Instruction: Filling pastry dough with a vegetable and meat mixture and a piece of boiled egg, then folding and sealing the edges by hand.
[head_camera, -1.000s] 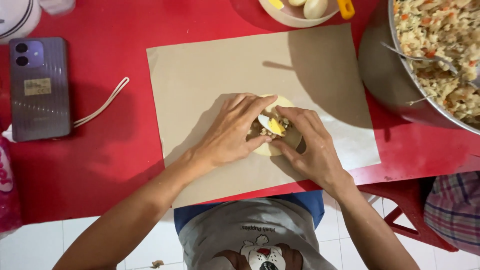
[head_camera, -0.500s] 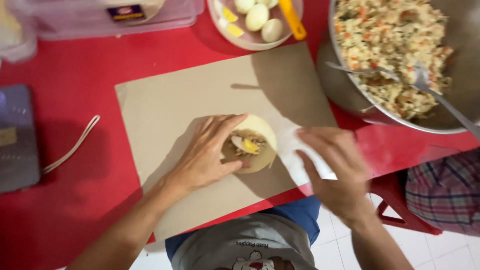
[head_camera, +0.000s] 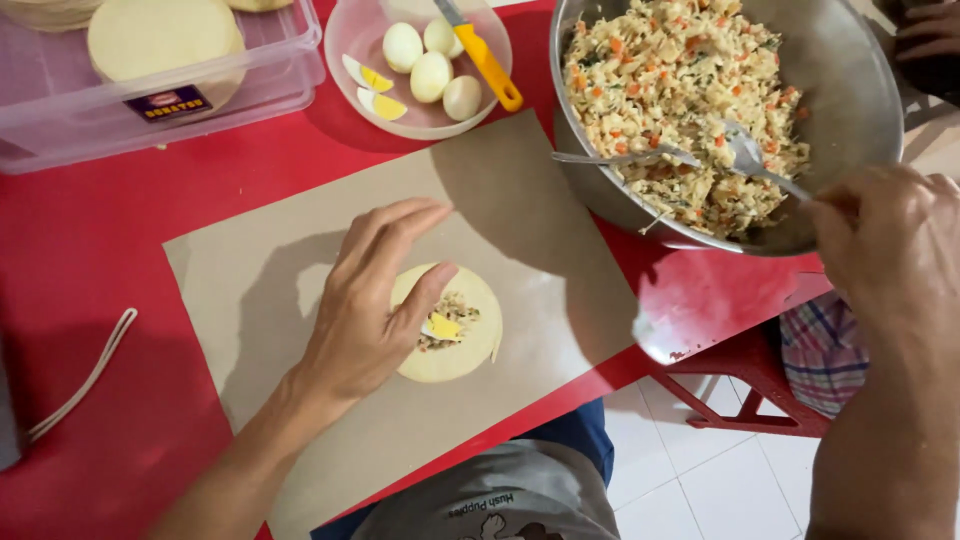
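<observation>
We are looking at a home kitchen or dining spot — food is being prepared by hand on a red tabletop (head_camera: 120, 260). We see a large steel bowl (head_camera: 850, 90) of mixed vegetable filling, a clear bowl of peeled boiled eggs (head_camera: 420, 65), a clear plastic tub of round dough wrappers (head_camera: 160, 50) and brown paper (head_camera: 520, 230) — with white floor tiles (head_camera: 720, 480) below.

- The right hand (head_camera: 890, 250) has been lifted off the dough round (head_camera: 450, 325) and moved to the spoon handle (head_camera: 770, 172) in the metal bowl (head_camera: 850, 110), well apart from the left hand (head_camera: 375, 300).
- The dough round is now touched by the left hand alone, its filling and egg wedge (head_camera: 442, 327) left uncovered just beside the thumb.
</observation>
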